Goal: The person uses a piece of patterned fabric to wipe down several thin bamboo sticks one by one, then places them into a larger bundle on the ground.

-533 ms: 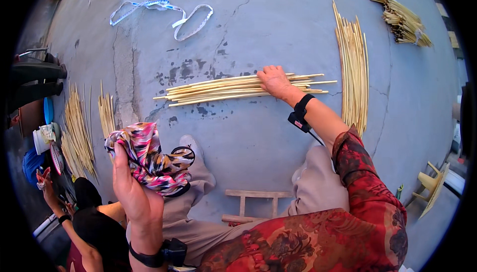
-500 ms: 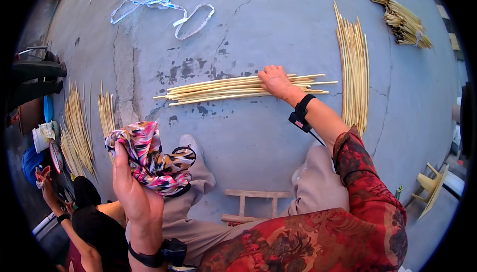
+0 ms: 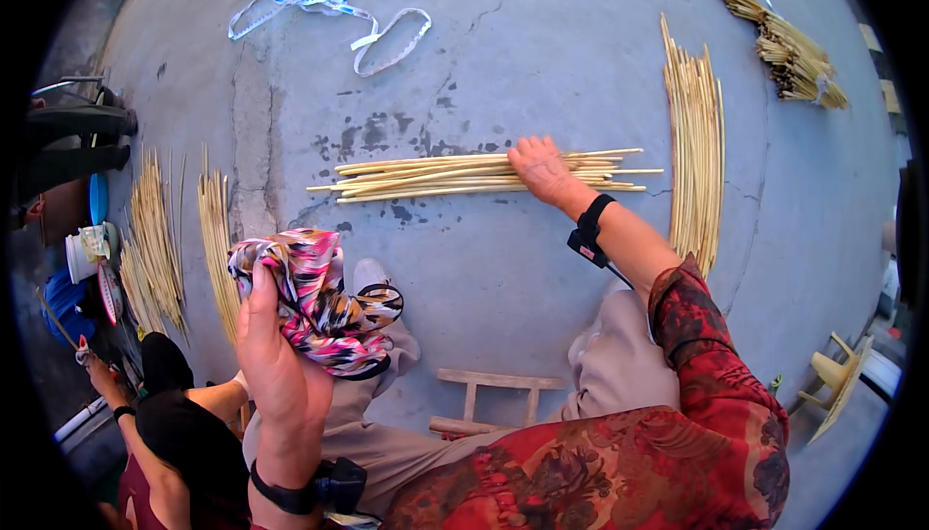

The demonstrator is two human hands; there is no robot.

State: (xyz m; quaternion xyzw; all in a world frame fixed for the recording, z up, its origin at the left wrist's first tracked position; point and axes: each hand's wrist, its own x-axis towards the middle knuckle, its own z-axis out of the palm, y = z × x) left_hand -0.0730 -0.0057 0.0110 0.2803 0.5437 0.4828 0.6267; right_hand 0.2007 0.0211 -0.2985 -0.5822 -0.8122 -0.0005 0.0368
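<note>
In my left hand (image 3: pixel 283 356), raised in front of my left knee, is a crumpled patterned cloth (image 3: pixel 334 307) in pink, black, white and tan with dark edging. The fingers are closed round it and partly hidden by its folds. My right hand (image 3: pixel 544 170) grips a loose bundle of thin pale sticks (image 3: pixel 426 178) from above. These sticks lie crosswise on the concrete, their ends uneven, reaching out on both sides of the hand. To the right, a larger row of sticks (image 3: pixel 693 152) lies lengthwise, apart from the hand.
A blue-white tape (image 3: pixel 339 5) curls at the far left, and a tied stick bundle (image 3: pixel 794 56) lies far right. More sticks (image 3: pixel 155 230) are at left, beside a seated person (image 3: pixel 184 443). A wooden stool (image 3: pixel 503 376) is between my legs; a chair (image 3: pixel 834 375) stands right.
My left hand and the cloth have shifted slightly right. The right hand still grips the sticks, whose ends lie a little differently. The person at left now holds up a thin stick.
</note>
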